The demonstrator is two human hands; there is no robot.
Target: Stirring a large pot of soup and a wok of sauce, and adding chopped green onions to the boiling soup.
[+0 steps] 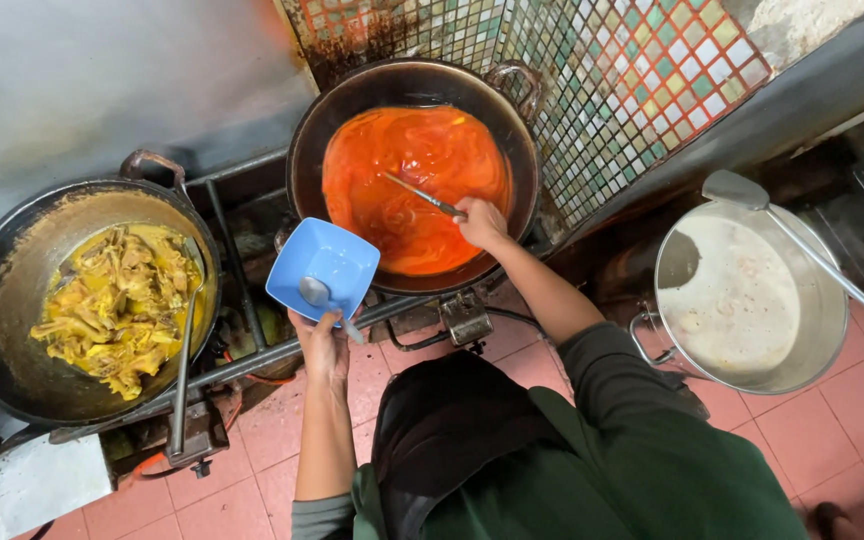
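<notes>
At twelve o'clock sits the black wok of red sauce [412, 180]; a second wok of yellow curry [92, 300] lies at nine, a steel pot [752, 300] at three. The step in hand looks like stirring the sauce. The right hand [480, 222] has its fingers clamped on a ladle handle [422, 195] dipped in it. The left hand [324, 340] pinches a blue square bowl [324, 265] with a spoon [317, 293] at the wok's seven o'clock rim.

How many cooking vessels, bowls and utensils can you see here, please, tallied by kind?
Woks: 2, red sauce and yellow food
Steel pot: 1
Blue bowl: 1
Utensils: 4, ladle, spoon, two spatulas
Total: 8
</notes>
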